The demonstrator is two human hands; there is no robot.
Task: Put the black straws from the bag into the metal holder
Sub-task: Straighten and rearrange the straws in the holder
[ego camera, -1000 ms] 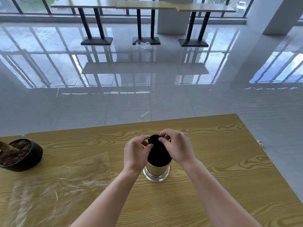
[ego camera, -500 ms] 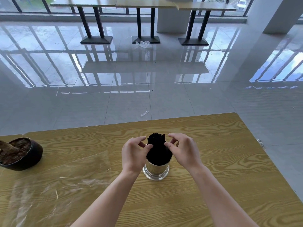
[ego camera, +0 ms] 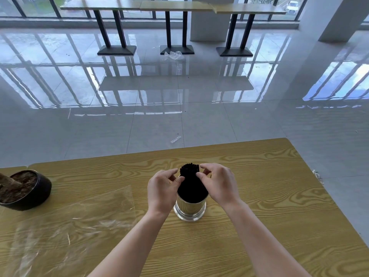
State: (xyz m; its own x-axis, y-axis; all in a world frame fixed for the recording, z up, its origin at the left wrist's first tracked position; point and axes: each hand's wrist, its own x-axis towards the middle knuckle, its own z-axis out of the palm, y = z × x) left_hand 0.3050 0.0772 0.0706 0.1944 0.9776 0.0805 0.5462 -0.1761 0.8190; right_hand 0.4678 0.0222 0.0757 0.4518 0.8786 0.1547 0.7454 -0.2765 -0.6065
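Note:
A tight bundle of black straws stands upright in the shiny metal holder near the middle of the wooden table. My left hand is at the bundle's left side, thumb and curled fingers against the straws near their tops. From the right, my right hand closes in with thumb and forefinger pinching the upper end of the bundle. The clear plastic bag lies flat on the table to the left with no straws in it.
A dark round pot with soil and a stem sits at the table's left edge. Beyond the table's far edge lies a glossy tiled floor with bits of plastic litter and high tables by the windows.
The hands drew slightly apart from the straw tops half a second ago and have now closed back onto the bundle. The holder has stayed in place.

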